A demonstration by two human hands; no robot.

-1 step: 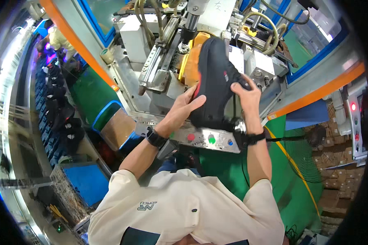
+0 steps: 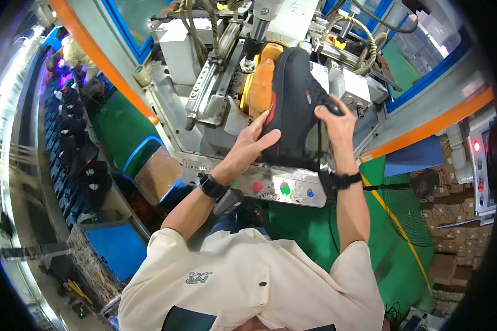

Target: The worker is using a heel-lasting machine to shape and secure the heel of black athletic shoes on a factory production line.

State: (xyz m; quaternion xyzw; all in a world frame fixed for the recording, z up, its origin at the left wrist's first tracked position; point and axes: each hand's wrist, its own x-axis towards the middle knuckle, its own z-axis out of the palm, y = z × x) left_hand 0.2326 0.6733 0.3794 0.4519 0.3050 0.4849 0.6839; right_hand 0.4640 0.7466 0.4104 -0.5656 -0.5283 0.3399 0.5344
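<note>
A black shoe (image 2: 294, 110) with a red patch at one edge is held up in front of the machine, its toe pointing away from me. My left hand (image 2: 251, 148) grips its left side near the heel, thumb laid across the black surface. My right hand (image 2: 339, 128) holds the other side by the opening, thumb and fingers closed on the edge. Just left of the shoe sits an orange foot-shaped mould (image 2: 261, 88) on the machine, partly covered by it. Above it, a metal press rod (image 2: 258, 38) comes down.
Below the shoe runs a metal control panel (image 2: 243, 185) with coloured buttons. Orange-edged frame posts (image 2: 102, 58) flank the machine. At left, a conveyor (image 2: 55, 149) carries several black shoes, near a blue-rimmed bin (image 2: 157, 174). Another person (image 2: 78, 58) works at the far left.
The shoe has shifted slightly right and turned, showing more of the orange mould beside it. My right hand has moved a little with it; my left hand keeps its hold.
</note>
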